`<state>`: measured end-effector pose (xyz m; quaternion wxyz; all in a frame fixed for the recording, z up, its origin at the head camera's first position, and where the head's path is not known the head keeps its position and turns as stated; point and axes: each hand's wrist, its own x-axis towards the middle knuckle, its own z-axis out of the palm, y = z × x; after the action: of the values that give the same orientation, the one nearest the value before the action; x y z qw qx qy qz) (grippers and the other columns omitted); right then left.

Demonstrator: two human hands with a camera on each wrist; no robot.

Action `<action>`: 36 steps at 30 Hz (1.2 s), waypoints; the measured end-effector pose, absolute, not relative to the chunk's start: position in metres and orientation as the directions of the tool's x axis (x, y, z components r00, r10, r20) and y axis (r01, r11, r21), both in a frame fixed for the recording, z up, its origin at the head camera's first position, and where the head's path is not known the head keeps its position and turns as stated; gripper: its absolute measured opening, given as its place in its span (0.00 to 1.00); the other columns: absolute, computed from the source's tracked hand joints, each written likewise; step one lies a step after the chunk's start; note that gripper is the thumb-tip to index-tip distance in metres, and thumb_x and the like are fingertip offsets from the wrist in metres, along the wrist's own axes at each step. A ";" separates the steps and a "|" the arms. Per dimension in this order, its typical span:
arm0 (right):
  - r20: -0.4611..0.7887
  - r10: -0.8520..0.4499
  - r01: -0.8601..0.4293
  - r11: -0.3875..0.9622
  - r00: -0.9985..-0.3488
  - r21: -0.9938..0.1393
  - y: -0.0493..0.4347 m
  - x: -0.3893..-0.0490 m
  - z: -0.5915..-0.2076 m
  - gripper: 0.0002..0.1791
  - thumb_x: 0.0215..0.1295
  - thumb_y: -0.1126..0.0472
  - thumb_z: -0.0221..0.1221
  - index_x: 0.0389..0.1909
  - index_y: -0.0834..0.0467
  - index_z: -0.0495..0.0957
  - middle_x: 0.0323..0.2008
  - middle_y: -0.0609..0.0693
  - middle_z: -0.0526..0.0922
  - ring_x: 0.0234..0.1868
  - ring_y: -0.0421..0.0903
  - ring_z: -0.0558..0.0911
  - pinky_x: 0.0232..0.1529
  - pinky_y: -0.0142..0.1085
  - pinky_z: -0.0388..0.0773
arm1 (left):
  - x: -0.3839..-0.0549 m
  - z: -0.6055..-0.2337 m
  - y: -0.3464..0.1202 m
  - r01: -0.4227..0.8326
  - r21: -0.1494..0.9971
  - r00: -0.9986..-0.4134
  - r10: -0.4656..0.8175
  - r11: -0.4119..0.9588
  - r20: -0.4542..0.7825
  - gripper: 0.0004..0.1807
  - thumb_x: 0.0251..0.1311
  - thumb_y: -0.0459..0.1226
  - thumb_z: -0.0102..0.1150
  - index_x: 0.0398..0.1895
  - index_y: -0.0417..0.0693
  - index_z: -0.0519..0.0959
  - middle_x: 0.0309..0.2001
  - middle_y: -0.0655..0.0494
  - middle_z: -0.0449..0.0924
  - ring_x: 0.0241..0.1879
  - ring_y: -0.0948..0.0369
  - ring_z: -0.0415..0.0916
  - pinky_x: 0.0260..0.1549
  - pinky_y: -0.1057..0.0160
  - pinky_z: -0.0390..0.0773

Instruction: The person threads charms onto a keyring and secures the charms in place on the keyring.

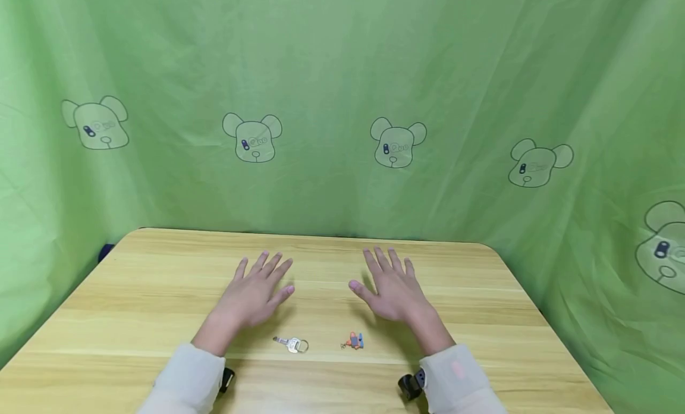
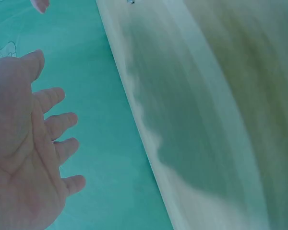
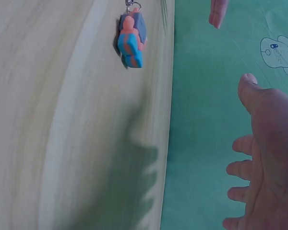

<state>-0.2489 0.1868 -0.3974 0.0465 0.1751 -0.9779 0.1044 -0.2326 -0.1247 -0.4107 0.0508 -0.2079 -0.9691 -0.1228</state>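
Both hands hover over the wooden table [image 1: 160, 307] with fingers spread, palms down and nothing held. My left hand [image 1: 253, 296] is up and to the left of a silver key on a ring [image 1: 294, 344]. On the other side, my right hand [image 1: 395, 292] is beyond and to the right of a small orange and blue figure charm [image 1: 354, 341]. The charm lies flat with a little metal clasp at its left end. Close up in the right wrist view, the charm [image 3: 131, 40] shows orange, blue and grey-purple parts. Neither hand touches either object.
A green curtain [image 1: 321, 57] printed with bear heads hangs behind and beside the table. Dark straps with small devices sit at the left wrist [image 1: 227, 380] and the right wrist [image 1: 411, 385], below white sleeves.
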 end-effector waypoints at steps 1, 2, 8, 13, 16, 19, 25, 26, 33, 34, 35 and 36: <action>0.124 -0.339 -0.358 0.913 -0.932 -0.194 0.187 -0.249 -0.397 0.47 0.75 0.29 0.43 0.82 0.54 0.47 0.81 0.59 0.47 0.80 0.65 0.43 0.75 0.68 0.39 | -0.232 -0.410 -0.125 0.420 0.221 -0.907 0.395 0.880 0.149 0.35 0.79 0.59 0.37 0.81 0.53 0.57 0.81 0.48 0.50 0.80 0.43 0.43 0.75 0.34 0.37; 0.119 -0.349 -0.367 0.910 -0.929 -0.193 0.187 -0.249 -0.396 0.47 0.75 0.29 0.43 0.82 0.54 0.47 0.81 0.59 0.47 0.80 0.65 0.44 0.75 0.68 0.39 | -0.232 -0.409 -0.125 0.424 0.220 -0.905 0.399 0.879 0.148 0.35 0.79 0.59 0.37 0.81 0.53 0.57 0.80 0.48 0.50 0.80 0.43 0.44 0.75 0.34 0.38; 0.095 -0.428 -0.438 0.885 -0.899 -0.156 0.186 -0.248 -0.389 0.47 0.75 0.30 0.46 0.82 0.54 0.49 0.80 0.59 0.51 0.80 0.64 0.50 0.74 0.67 0.47 | -0.232 -0.406 -0.125 0.463 0.184 -0.886 0.444 0.867 0.136 0.34 0.78 0.59 0.40 0.79 0.52 0.63 0.78 0.45 0.59 0.78 0.43 0.50 0.75 0.34 0.44; 0.060 -0.486 -0.490 0.862 -0.872 -0.131 0.185 -0.244 -0.383 0.47 0.74 0.29 0.45 0.82 0.53 0.50 0.79 0.58 0.55 0.78 0.65 0.55 0.74 0.66 0.52 | -0.228 -0.407 -0.124 0.524 0.143 -0.851 0.510 0.839 0.124 0.31 0.76 0.54 0.50 0.74 0.49 0.69 0.72 0.43 0.69 0.73 0.41 0.61 0.71 0.34 0.55; 0.035 -0.516 -0.516 0.847 -0.856 -0.130 0.185 -0.241 -0.382 0.47 0.73 0.27 0.43 0.82 0.52 0.52 0.78 0.57 0.59 0.77 0.64 0.59 0.73 0.65 0.54 | -0.224 -0.408 -0.123 0.561 0.139 -0.827 0.545 0.816 0.141 0.28 0.75 0.52 0.54 0.70 0.47 0.73 0.68 0.43 0.74 0.69 0.42 0.67 0.68 0.35 0.62; 0.019 -0.557 -0.555 0.825 -0.831 -0.110 0.184 -0.237 -0.383 0.47 0.73 0.26 0.42 0.81 0.53 0.55 0.76 0.57 0.64 0.74 0.62 0.64 0.72 0.65 0.59 | -0.219 -0.411 -0.122 0.594 0.130 -0.803 0.575 0.794 0.156 0.27 0.74 0.51 0.56 0.68 0.47 0.75 0.65 0.45 0.77 0.66 0.44 0.72 0.65 0.38 0.68; -0.010 -0.642 -0.641 0.766 -0.767 -0.050 0.186 -0.228 -0.386 0.42 0.73 0.32 0.53 0.78 0.54 0.62 0.69 0.57 0.73 0.68 0.60 0.72 0.67 0.62 0.68 | -0.205 -0.419 -0.119 0.652 0.130 -0.757 0.632 0.747 0.165 0.26 0.71 0.51 0.60 0.66 0.47 0.77 0.62 0.47 0.79 0.61 0.47 0.76 0.61 0.41 0.74; -0.011 -0.656 -0.655 0.755 -0.755 -0.035 0.187 -0.227 -0.387 0.42 0.72 0.33 0.54 0.77 0.54 0.63 0.68 0.57 0.74 0.67 0.59 0.73 0.66 0.61 0.69 | -0.202 -0.421 -0.119 0.660 0.136 -0.750 0.641 0.739 0.162 0.26 0.70 0.50 0.61 0.66 0.47 0.77 0.62 0.48 0.79 0.60 0.48 0.77 0.60 0.42 0.75; 0.017 -0.781 -0.777 0.623 -0.624 0.094 0.195 -0.218 -0.397 0.35 0.72 0.36 0.57 0.68 0.56 0.75 0.59 0.53 0.82 0.60 0.53 0.80 0.60 0.53 0.77 | -0.181 -0.426 -0.117 0.692 0.202 -0.721 0.674 0.693 0.160 0.20 0.69 0.47 0.64 0.59 0.49 0.80 0.56 0.56 0.82 0.55 0.55 0.78 0.51 0.49 0.78; 0.023 -0.800 -0.794 0.599 -0.600 0.108 0.195 -0.216 -0.398 0.33 0.73 0.36 0.56 0.67 0.56 0.76 0.58 0.52 0.83 0.58 0.52 0.80 0.60 0.52 0.78 | -0.180 -0.426 -0.117 0.694 0.208 -0.719 0.676 0.689 0.163 0.19 0.68 0.47 0.64 0.58 0.50 0.81 0.55 0.57 0.82 0.54 0.56 0.78 0.50 0.50 0.78; 0.032 -0.816 -0.809 0.576 -0.577 0.121 0.195 -0.215 -0.400 0.32 0.73 0.37 0.56 0.66 0.56 0.77 0.57 0.51 0.83 0.57 0.50 0.81 0.58 0.50 0.79 | -0.178 -0.426 -0.116 0.698 0.216 -0.715 0.679 0.683 0.168 0.18 0.67 0.46 0.65 0.57 0.51 0.81 0.54 0.58 0.82 0.53 0.57 0.78 0.49 0.51 0.78; 0.039 -0.831 -0.821 0.556 -0.556 0.128 0.195 -0.213 -0.402 0.31 0.73 0.38 0.57 0.64 0.57 0.78 0.55 0.50 0.84 0.56 0.49 0.81 0.57 0.49 0.80 | -0.177 -0.426 -0.115 0.702 0.223 -0.711 0.682 0.676 0.170 0.18 0.67 0.46 0.65 0.56 0.51 0.81 0.54 0.59 0.82 0.53 0.58 0.78 0.49 0.52 0.78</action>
<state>-0.2132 0.1946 -0.4016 0.0476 0.4690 -0.8806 -0.0475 -0.1766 -0.1152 -0.4260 0.0361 -0.3783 -0.9148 -0.1370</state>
